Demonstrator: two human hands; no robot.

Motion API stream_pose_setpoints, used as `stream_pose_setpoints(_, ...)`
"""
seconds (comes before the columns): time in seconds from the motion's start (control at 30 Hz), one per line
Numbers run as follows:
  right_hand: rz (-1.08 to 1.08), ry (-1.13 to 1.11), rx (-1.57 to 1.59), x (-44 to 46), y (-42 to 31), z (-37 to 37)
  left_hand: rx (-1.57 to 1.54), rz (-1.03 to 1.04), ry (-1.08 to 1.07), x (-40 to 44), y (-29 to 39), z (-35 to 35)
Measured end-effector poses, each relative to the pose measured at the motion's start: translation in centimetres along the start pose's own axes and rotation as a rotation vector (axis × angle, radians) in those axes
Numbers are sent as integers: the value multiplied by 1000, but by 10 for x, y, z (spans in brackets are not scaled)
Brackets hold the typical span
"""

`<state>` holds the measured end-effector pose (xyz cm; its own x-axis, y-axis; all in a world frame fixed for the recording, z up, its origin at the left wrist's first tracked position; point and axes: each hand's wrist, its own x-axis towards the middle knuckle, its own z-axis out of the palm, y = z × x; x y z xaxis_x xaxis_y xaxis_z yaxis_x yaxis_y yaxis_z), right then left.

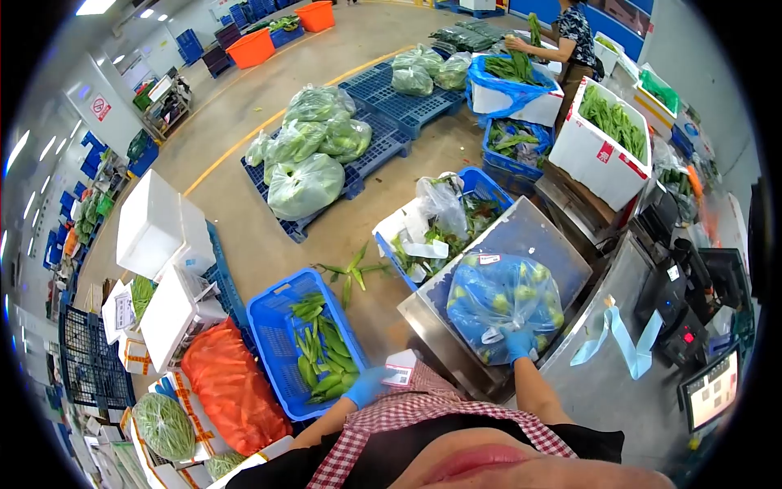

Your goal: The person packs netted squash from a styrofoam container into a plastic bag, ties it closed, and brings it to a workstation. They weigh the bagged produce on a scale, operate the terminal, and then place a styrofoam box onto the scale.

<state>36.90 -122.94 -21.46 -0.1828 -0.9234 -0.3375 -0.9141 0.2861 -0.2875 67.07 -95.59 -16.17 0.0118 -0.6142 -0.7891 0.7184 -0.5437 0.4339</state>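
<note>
My left hand [366, 387], in a blue glove, is closed at the edge of a white printed label [401, 368] in front of the checked apron. Beside that hand stands a blue crate [262, 326] holding long green vegetables [326, 350]. My right hand [519, 346], also gloved in blue, grips the gathered near end of a clear plastic bag [503, 297]. Round pale-green vegetables fill the bag, which rests on a metal platform [533, 236]. A small label is stuck on the bag's far side.
At right, a metal counter carries a light-blue strip [623, 342], black devices and a lit screen [711, 387]. Bagged greens [305, 191] lie on blue pallets ahead. White foam boxes and an orange-red sack [232, 387] stand at left. A co-worker [577, 37] handles greens at the back.
</note>
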Motion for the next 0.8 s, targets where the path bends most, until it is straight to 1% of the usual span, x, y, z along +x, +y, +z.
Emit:
stream_pose_setpoints(0.07, 90, -56, 284, -1, -13, -12, -86, -39, -2, 11, -6, -16)
stream_pose_setpoints(0.1, 86, 61, 293, 22, 9, 20, -97, -47, 12, 15, -2, -21)
stream_pose_setpoints(0.13, 82, 176, 301, 19, -5, 18, -103, -30, -3, 26, -3, -37)
stream_pose_setpoints(0.17, 277, 45, -17, 20, -15, 9, -107, -14, -14, 38, -3, -56)
stream_pose_setpoints(0.2, 218, 42, -52, 20, -13, 9, -112, -1, -23, 52, -7, -81)
stream_pose_setpoints(0.23, 187, 102, -3, 32, 2, 24, 135, 230, -90, 63, -6, -101)
stream_pose_setpoints(0.27, 153, 160, 43, 45, 19, 41, 363, 475, -103, 74, -6, -120)
stream_pose_setpoints(0.3, 118, 172, 81, 48, 22, 37, 443, 558, -74, 82, 3, -137)
stream_pose_setpoints(0.4, 52, 94, 162, 56, -7, 0, 1085, 633, 80, 11, 109, -115)
stream_pose_setpoints(0.47, 35, 16, 187, 56, -36, -27, -407, 166, 24, 4, 151, -125)
stream_pose_setpoints(0.57, 5, -51, 228, 55, -83, -47, -220, 219, 239, 33, 177, -209)
stream_pose_setpoints(0.6, -7, -64, 236, 53, -100, -51, -280, 262, 301, 34, 194, -225)
stream_pose_setpoints(0.67, -25, -91, 248, 50, -133, -58, -362, 258, 371, 33, 223, -264)
stream_pose_setpoints(0.73, -41, -123, 253, 47, -163, -62, -423, 312, 461, 37, 238, -301)
stream_pose_setpoints(0.8, -57, -152, 275, 43, -190, -61, -448, 316, 480, 32, 250, -327)
